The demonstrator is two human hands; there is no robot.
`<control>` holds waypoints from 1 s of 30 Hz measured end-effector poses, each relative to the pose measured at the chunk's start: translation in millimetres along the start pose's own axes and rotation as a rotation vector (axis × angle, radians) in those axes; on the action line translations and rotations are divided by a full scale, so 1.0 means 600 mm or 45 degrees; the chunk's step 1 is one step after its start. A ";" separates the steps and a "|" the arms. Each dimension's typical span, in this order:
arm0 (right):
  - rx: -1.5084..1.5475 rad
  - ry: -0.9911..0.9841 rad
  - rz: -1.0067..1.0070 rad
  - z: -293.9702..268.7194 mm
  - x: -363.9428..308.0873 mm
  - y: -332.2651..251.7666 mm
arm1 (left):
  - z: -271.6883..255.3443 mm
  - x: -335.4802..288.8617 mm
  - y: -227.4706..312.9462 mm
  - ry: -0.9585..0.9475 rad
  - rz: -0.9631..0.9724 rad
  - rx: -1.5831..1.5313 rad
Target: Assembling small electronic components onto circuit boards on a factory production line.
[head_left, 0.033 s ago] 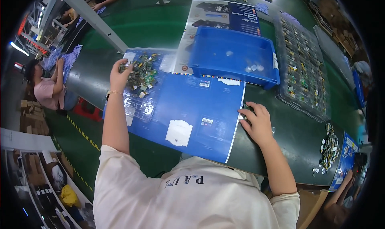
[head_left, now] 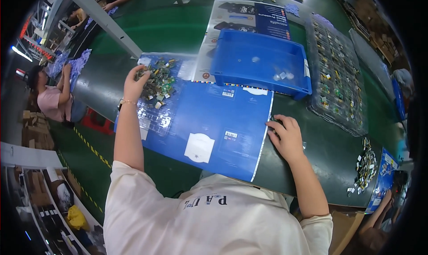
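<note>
My left hand (head_left: pixel 136 83) is at the left edge of a pile of small green circuit boards (head_left: pixel 161 83). Its fingers and thumb are curled into a pinch, and whatever lies between them is too small to make out. The boards are heaped on a clear plastic compartment tray (head_left: pixel 157 121), which rests on a large blue printed sheet (head_left: pixel 209 116). My right hand (head_left: pixel 287 136) hovers low or rests by the sheet's right edge, its fingers bent and spread apart from the thumb. Something small and dark shows partly under its fingertips.
Beyond the sheet stands a blue plastic bin (head_left: pixel 258 72) with a few small whitish pieces inside. Stacked clear trays (head_left: pixel 336 76) filled with boards lie to its right. Another heap of boards (head_left: pixel 366 165) is at the far right. A metal post (head_left: pixel 107 25) rises behind the left pile. Co-workers sit around.
My left hand has shifted slightly right over the pile, its fingertips closer together. My right hand has barely moved; less of the small piece beneath it shows.
</note>
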State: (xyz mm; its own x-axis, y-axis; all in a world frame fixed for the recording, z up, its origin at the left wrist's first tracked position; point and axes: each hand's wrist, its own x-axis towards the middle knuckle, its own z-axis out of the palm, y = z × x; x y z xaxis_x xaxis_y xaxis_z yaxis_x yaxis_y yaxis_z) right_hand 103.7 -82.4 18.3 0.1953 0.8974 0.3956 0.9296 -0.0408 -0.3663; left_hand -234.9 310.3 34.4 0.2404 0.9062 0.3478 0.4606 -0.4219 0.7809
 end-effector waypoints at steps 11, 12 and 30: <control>0.508 0.143 0.652 0.000 0.011 0.019 | -0.043 -0.075 -0.001 -0.077 0.242 0.287; 0.856 0.172 0.791 -0.001 0.018 0.019 | -0.049 -0.089 0.002 -0.072 0.235 0.288; 1.884 -0.438 0.461 0.185 0.264 -0.245 | 0.020 -0.235 0.105 -0.067 0.224 0.566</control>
State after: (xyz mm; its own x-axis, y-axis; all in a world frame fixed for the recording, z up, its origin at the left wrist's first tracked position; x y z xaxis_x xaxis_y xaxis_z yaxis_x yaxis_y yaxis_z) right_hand -36.9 114.5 41.3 0.0621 0.9978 -0.0228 -0.3126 -0.0023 -0.9499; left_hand -229.5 155.8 28.6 0.3849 0.8223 0.4191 0.7269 -0.5499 0.4113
